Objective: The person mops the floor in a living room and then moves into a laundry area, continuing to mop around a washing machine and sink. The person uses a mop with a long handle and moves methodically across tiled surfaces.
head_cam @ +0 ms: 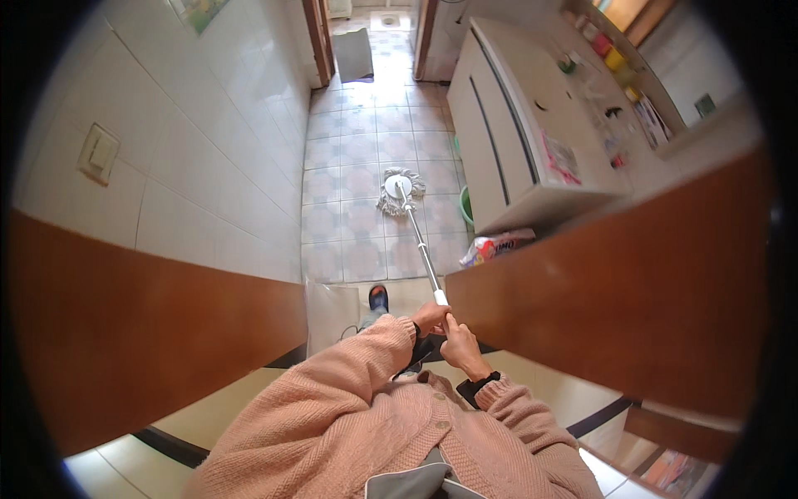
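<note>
Both of my hands grip the handle of a string mop (421,246) with a white and metal pole. My left hand (431,318) is the farther one, closed around the pole just below its white collar. Close behind it, my right hand (461,346) holds the end of the handle, one finger pointing along it. From my hands the pole slants away to a round white mop head (399,186). Its grey strings (393,204) lie spread on the patterned floor tiles (361,218).
Brown door-frame panels (162,312) (611,274) flank me. On the right stand a white washbasin cabinet (492,125), a green basin (466,206) and a detergent bag (495,246). A tiled wall (212,137) runs along the left. Ahead, a grey mat (353,55) lies at a doorway.
</note>
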A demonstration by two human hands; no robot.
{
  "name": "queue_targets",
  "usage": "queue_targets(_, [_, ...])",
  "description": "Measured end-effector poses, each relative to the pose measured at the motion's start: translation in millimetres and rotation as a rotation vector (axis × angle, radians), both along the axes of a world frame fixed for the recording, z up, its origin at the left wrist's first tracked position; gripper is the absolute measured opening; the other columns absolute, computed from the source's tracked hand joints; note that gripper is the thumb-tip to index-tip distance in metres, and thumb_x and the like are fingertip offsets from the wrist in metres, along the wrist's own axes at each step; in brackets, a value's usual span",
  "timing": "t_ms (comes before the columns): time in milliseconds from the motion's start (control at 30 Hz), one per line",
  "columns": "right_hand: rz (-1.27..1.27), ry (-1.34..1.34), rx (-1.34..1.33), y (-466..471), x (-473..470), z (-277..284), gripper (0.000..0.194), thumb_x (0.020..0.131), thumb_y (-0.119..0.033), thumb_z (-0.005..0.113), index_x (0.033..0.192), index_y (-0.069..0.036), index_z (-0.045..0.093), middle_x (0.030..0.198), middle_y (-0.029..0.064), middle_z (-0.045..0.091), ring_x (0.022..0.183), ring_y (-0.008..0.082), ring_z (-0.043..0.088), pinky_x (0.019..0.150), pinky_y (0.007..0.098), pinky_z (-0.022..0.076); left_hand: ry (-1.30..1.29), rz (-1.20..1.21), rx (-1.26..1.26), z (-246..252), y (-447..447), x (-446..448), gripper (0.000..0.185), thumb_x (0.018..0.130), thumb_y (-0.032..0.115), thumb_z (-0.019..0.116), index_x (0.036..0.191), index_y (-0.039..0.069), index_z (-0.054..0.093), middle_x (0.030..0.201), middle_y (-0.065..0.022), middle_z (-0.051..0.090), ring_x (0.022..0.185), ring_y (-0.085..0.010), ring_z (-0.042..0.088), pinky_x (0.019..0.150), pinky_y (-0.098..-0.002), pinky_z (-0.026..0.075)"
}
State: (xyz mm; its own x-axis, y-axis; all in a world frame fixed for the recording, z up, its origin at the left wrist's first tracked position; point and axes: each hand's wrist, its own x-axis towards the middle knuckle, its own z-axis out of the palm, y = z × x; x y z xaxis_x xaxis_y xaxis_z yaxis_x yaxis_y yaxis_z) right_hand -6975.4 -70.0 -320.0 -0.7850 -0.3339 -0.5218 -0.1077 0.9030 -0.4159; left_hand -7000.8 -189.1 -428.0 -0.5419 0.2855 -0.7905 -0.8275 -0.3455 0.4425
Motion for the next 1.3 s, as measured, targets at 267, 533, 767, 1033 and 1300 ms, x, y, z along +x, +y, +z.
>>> queue_targets(267, [-0.007, -0.03, 0.021, -92.7, -166.6, -5.4, 0.067, 0.081, -0.007, 0.057, 0.145, -0.006, 0.037, 0.104, 0.0325, 0.063, 0.099, 0.049, 0.062, 0.087, 0.0531, 0.0495, 0.028, -0.07, 0.01, -7.4, -102.1, -170.3, 0.023, 0.096, 0.024, 0.055, 0.095, 0.002, 0.06, 0.076, -0.0063, 0.062, 0.06, -0.0191, 0.063, 0.06, -0.0364, 0.06])
queue_targets(533, [-0.009, -0.03, -0.039, -178.8, -319.7, -9.9, 0.066, 0.079, -0.004, 0.054, 0.143, -0.002, 0.036, 0.1, 0.0345, 0.064, 0.097, 0.0513, 0.061, 0.086, 0.0554, 0.0478, -0.016, -0.114, 0.054, -15.8, -188.8, -323.7, 0.028, 0.098, 0.027, 0.054, 0.106, -0.001, 0.056, 0.088, -0.0095, 0.065, 0.071, -0.0238, 0.069, 0.068, -0.0402, 0.061])
queue_targets(767, [-0.028, -0.088, -0.065, -265.0, -481.5, -30.7, 0.072, 0.078, -0.005, 0.054, 0.145, 0.005, 0.03, 0.1, 0.0346, 0.064, 0.097, 0.0497, 0.062, 0.086, 0.0536, 0.0484, -0.002, -0.104, 0.028, -26.1, -278.8, -478.4, 0.031, 0.1, 0.029, 0.053, 0.106, -0.001, 0.056, 0.086, -0.0091, 0.064, 0.07, -0.0232, 0.068, 0.067, -0.0407, 0.061])
queue_targets(1033, [-0.28, -0.362, -0.253, -376.1, -664.3, -27.0, 0.074, 0.078, -0.003, 0.057, 0.147, -0.01, 0.03, 0.094, 0.0224, 0.067, 0.067, 0.0357, 0.068, 0.05, 0.0438, 0.0525, 0.041, -0.032, 0.034, -32.4, -383.8, -651.2, 0.03, 0.1, 0.029, 0.053, 0.104, 0.0, 0.06, 0.087, -0.0084, 0.067, 0.07, -0.0212, 0.069, 0.064, -0.0352, 0.06])
queue_targets(1300, [-0.421, -0.428, -0.411, -510.2, -820.9, -38.4, 0.076, 0.08, 0.0, 0.062, 0.148, -0.011, 0.03, 0.078, 0.0089, 0.058, 0.052, 0.016, 0.055, 0.039, 0.0321, 0.0425, 0.05, -0.128, -0.032, -44.2, -524.0, -823.1, 0.032, 0.1, 0.027, 0.054, 0.108, -0.003, 0.059, 0.091, -0.0121, 0.067, 0.073, -0.0244, 0.07, 0.066, -0.0394, 0.061])
